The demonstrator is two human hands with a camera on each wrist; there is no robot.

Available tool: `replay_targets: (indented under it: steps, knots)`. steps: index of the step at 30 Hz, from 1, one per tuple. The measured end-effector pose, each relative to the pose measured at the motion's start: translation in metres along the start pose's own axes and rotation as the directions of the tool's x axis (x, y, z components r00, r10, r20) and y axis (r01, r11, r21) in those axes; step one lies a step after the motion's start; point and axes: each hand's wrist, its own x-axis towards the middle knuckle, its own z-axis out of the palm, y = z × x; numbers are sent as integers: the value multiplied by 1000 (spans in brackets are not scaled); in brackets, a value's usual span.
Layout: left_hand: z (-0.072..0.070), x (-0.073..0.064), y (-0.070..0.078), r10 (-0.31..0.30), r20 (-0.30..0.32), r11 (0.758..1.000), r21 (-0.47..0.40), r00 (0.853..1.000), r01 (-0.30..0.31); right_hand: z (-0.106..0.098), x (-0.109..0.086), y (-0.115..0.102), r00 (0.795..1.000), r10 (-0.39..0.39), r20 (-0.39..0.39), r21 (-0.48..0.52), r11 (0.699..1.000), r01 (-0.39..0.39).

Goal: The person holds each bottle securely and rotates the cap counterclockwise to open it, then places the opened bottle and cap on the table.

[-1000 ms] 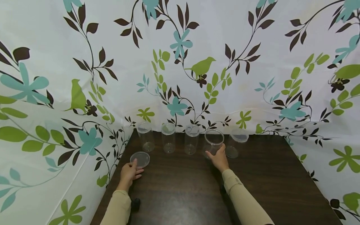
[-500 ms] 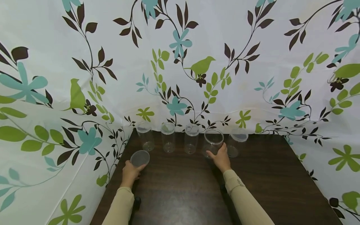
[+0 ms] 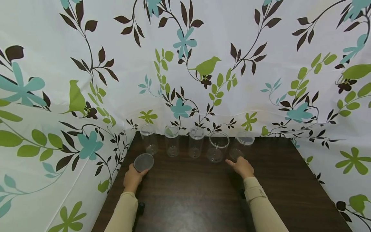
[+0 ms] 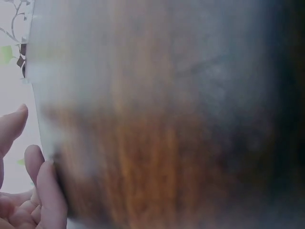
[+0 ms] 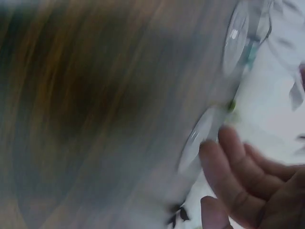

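My left hand (image 3: 134, 178) holds a clear round lid (image 3: 143, 162) by its near edge, tilted up above the table's left side. In the left wrist view, that hand's fingers (image 4: 47, 191) are at the lower left. Right of centre at the back stands a clear jar with an open top (image 3: 215, 154). My right hand (image 3: 242, 166) is off that jar, just in front of the rightmost lidded jar (image 3: 237, 151); whether it touches that one I cannot tell. Its fingers (image 5: 238, 181) are extended and hold nothing in the right wrist view.
Three slim clear lidded jars, the left one (image 3: 150, 141), the second (image 3: 172, 143) and the third (image 3: 195, 145), line the back of the dark wooden table (image 3: 185, 193). Behind them hangs a patterned cloth (image 3: 243, 83).
My right hand has let go of the open-topped jar and moved right, towards the rightmost jar. My left hand has changed its hold on the lid, which is now tilted up more.
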Motion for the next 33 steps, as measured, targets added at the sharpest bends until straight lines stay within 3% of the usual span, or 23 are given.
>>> replay_targets:
  steps: [3, 6, 11, 15, 19, 25, 33]
  knots:
    - [0, 2, -3, -4, 2, 1000, -1, 1000, 4, -6, 7, 12, 997, 80, -13, 81, 994, -78]
    - [0, 2, -3, -1, -3, 1000, -4, 1000, 1, -10, 17, 17, 988, 133, -75, 260, 959, -109]
    - [0, 0, -2, 1, -8, 1000, -8, 1000, -1, -5, 36, 19, 977, 131, -169, 539, 842, -20]
    - [0, 0, -2, 6, -9, 1000, -11, 1000, -6, 3, 49, 22, 965, 117, -235, 612, 789, 53]
    - [1, 1, -4, 0, -14, 1000, -14, 1000, -1, 6, 54, 26, 949, 114, -295, 607, 789, 94]
    - [1, 3, -2, 0, -10, 1000, -9, 1000, 0, 5, 46, 28, 917, 132, -376, 588, 799, 126]
    - [-3, -2, -4, 1, 18, 999, -38, 1000, -1, -8, 16, 11, 843, 89, -530, 517, 822, 238]
